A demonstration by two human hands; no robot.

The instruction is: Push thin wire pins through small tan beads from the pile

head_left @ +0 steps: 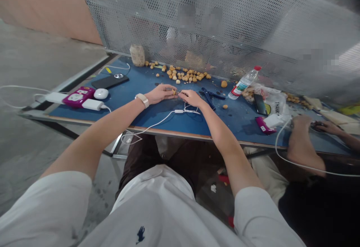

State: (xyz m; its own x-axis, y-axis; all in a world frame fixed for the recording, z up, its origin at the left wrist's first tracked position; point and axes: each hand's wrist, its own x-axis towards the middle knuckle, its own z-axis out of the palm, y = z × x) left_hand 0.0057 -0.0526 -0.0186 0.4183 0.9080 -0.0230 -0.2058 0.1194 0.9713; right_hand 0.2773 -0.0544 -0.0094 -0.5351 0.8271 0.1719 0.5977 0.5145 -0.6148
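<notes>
Over the blue tabletop, my left hand [162, 93] pinches a small round tan ball [174, 92] between its fingertips. Close beside it, the fingers of my right hand [191, 97] are pressed together at the ball's right side. A thin dark piece seems to stick out of them, too small to name. Behind both hands lies a loose heap of similar tan balls [189, 75], and one paler ball [178, 82] sits nearer to me. Blue-handled pliers [209, 96] rest just right of my right hand. A white cable [163, 120] runs under my hands.
A clear jar [137, 55], black phone [110, 81], white earbud case [101, 93] and purple power strip [79, 97] stand at left. A water bottle [244, 83] leans at right, near another purple socket [264, 125]. A co-worker's hands [302, 121] work there. A perforated metal panel [174, 22] rises behind.
</notes>
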